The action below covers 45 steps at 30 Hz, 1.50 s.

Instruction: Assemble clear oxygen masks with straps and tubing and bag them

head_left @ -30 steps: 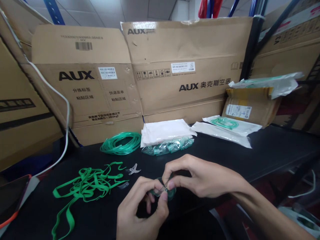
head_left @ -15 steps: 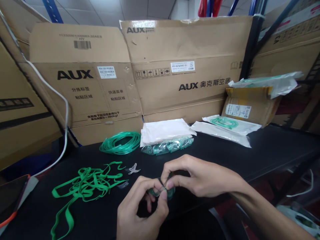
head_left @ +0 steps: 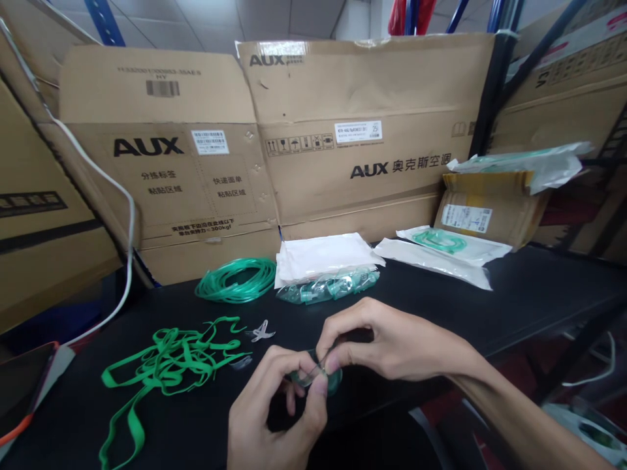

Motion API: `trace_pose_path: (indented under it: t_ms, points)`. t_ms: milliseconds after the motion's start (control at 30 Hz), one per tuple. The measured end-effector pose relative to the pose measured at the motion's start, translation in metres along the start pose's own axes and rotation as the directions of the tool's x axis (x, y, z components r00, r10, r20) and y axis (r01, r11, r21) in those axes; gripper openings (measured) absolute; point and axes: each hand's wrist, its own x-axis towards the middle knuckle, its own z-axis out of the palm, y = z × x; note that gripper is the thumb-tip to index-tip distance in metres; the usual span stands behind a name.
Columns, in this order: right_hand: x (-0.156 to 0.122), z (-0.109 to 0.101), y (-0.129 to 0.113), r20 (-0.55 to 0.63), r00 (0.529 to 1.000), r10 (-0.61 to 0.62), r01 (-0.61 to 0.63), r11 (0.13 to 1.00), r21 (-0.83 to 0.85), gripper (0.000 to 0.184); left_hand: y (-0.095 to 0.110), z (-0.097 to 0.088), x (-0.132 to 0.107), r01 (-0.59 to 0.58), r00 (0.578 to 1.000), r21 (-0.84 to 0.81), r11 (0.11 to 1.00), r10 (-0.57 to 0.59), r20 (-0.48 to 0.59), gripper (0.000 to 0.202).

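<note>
A translucent green plastic piece (head_left: 335,380), apparently part of an oxygen mask, is between my two hands; fingers hide most of it. My left hand (head_left: 281,405) pinches its near left side between thumb and forefinger. From the right, my right hand (head_left: 377,346) is closed, its thumb and forefinger pinched at the piece's upper edge, close to the left thumb tip. Any tiny part between those fingertips is too small to make out. Left of my hands lie a tangle of green elastic straps (head_left: 179,362) and a few small clear-grey strips (head_left: 262,331).
Coiled green tubing (head_left: 236,281) lies at the back, beside white packets (head_left: 328,254) and bagged green mask parts (head_left: 330,286). Further right are more packets (head_left: 435,262) and a small carton (head_left: 484,205). Large cardboard (head_left: 362,98) stands behind. A phone (head_left: 24,385) lies at left.
My right hand has risen very slightly at the knuckles, its fingertips still at the green piece. My left hand keeps its pinch almost unmoved. Things on the table stay put.
</note>
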Motion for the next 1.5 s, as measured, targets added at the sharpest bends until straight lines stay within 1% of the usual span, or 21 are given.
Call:
trace_pose_path:
  t_ms: [100,200,267,300,367,433,533,633,733,800,900,1000,1100,1200,1300,1367,1500]
  points:
    - [-0.001,0.001,-0.001,0.021,1.0,-0.002,0.002,1.0,-0.022,0.008,-0.003,-0.001,0.0,-0.014,1.0,0.006,1.0,0.014,0.019,0.012]
    - [-0.003,0.003,-0.003,0.018,1.0,-0.007,0.008,0.998,-0.057,0.015,-0.006,-0.001,0.0,-0.035,0.998,-0.004,0.999,0.035,0.046,0.013]
    - [-0.007,0.004,-0.004,0.009,1.0,-0.013,0.014,0.998,-0.061,0.013,-0.008,0.0,0.0,-0.047,0.998,-0.016,0.999,0.047,0.042,0.011]
    - [-0.009,0.004,-0.004,-0.001,1.0,-0.016,0.016,0.998,-0.057,0.011,-0.009,0.0,0.001,-0.055,0.997,-0.019,0.998,0.056,0.044,0.013]
    - [-0.016,0.005,-0.003,-0.025,0.999,-0.029,0.028,0.999,-0.04,0.005,-0.011,-0.001,0.002,-0.08,0.994,-0.014,0.997,0.081,0.076,0.023]
    - [-0.024,0.006,0.0,-0.074,0.996,-0.052,0.048,0.998,-0.044,0.007,-0.013,-0.002,0.003,-0.107,0.986,-0.007,0.994,0.107,0.126,0.028]
    - [-0.037,0.012,0.006,-0.162,0.98,-0.112,0.093,0.989,-0.119,0.015,-0.016,-0.005,0.004,-0.126,0.974,-0.012,0.992,0.125,0.188,0.026]
    - [-0.047,0.02,0.013,-0.213,0.962,-0.172,0.134,0.974,-0.184,0.021,-0.019,-0.008,0.004,-0.122,0.971,-0.02,0.992,0.124,0.204,0.021]
    - [-0.052,0.026,0.02,-0.215,0.943,-0.255,0.201,0.949,-0.244,0.023,-0.02,-0.008,0.004,-0.133,0.97,-0.011,0.991,0.133,0.203,0.021]
    - [-0.052,0.029,0.024,-0.199,0.926,-0.322,0.261,0.924,-0.28,0.025,-0.02,-0.008,0.005,-0.147,0.963,0.009,0.989,0.141,0.229,0.024]
    - [-0.051,0.03,0.024,-0.184,0.912,-0.367,0.302,0.903,-0.307,0.026,-0.019,-0.009,0.005,-0.177,0.946,0.034,0.984,0.161,0.28,0.028]
    - [-0.05,0.032,0.023,-0.177,0.909,-0.378,0.308,0.893,-0.328,0.024,-0.018,-0.011,0.004,-0.209,0.936,0.056,0.976,0.183,0.301,0.025]
    - [-0.05,0.035,0.023,-0.195,0.904,-0.381,0.303,0.891,-0.339,0.014,-0.018,-0.012,0.004,-0.215,0.934,0.069,0.974,0.184,0.307,0.025]
    - [-0.05,0.037,0.026,-0.248,0.877,-0.412,0.318,0.883,-0.345,0.008,-0.019,-0.011,0.004,-0.208,0.929,0.061,0.976,0.178,0.325,0.027]
    - [-0.05,0.037,0.028,-0.305,0.852,-0.425,0.314,0.882,-0.352,0.008,-0.019,-0.011,0.004,-0.196,0.924,0.038,0.98,0.172,0.342,0.029]
    - [-0.05,0.036,0.028,-0.327,0.849,-0.414,0.302,0.889,-0.343,0.008,-0.019,-0.012,0.004,-0.193,0.925,0.024,0.981,0.174,0.338,0.027]
    - [-0.051,0.035,0.024,-0.327,0.858,-0.396,0.309,0.907,-0.287,0.011,-0.015,-0.013,0.005,-0.207,0.927,0.019,0.978,0.189,0.324,0.022]
